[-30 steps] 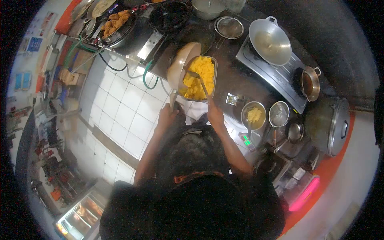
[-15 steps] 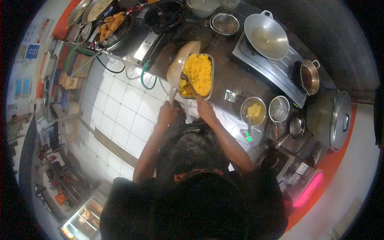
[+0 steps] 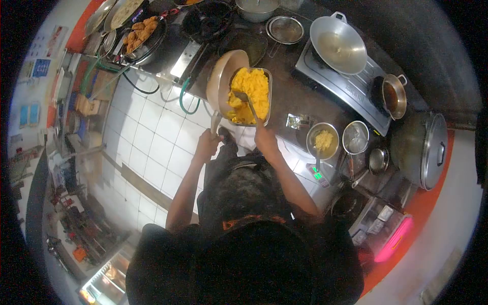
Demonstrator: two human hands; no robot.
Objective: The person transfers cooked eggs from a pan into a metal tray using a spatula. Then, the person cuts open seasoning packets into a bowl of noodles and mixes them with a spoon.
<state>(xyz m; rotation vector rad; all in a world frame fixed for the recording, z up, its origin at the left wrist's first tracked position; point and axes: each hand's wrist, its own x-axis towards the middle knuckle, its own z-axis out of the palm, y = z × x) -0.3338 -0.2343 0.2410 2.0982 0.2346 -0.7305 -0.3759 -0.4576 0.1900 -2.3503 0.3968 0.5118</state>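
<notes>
My left hand (image 3: 207,145) is closed round the handle of a pan (image 3: 218,84), which is tilted with its rim against the left side of a metal tray. Yellow, scrambled-egg-like food (image 3: 253,90) heaps up in the rectangular metal tray (image 3: 271,96) on the dark counter. My right hand (image 3: 266,141) grips a spatula (image 3: 251,108), whose blade lies on the yellow food near the pan's rim. The blade's edge is partly hidden by the food.
Right of the tray, a metal bowl (image 3: 330,151) with yellow food and a spoon sits on a digital scale (image 3: 317,175). A wok (image 3: 338,43) rests on a stove (image 3: 340,81). Fried pieces (image 3: 141,34) fill a pan at the upper left. A lidded pot (image 3: 432,152) stands at the far right.
The pan has shifted left and turned so that more of its inside shows. The spatula blade has moved slightly right, away from the pan, over the yellow food.
</notes>
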